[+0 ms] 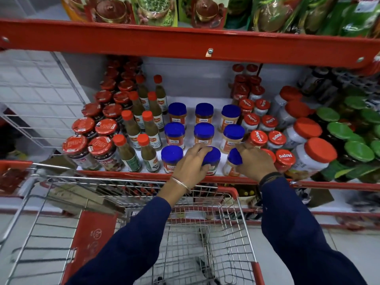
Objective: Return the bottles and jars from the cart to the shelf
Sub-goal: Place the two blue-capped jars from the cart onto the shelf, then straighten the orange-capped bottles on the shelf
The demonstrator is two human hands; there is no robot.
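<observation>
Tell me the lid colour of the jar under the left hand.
Blue lid, seen in the head view.

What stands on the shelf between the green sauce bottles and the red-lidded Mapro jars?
The head view shows blue-lidded jars in three columns; the left hand and right hand each grip a front one.

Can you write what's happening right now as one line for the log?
left hand: grip on blue-lidded glass jar | right hand: grip on tilted blue-lidded glass jar | red shelf edge: front row | wire shopping cart: below
</observation>
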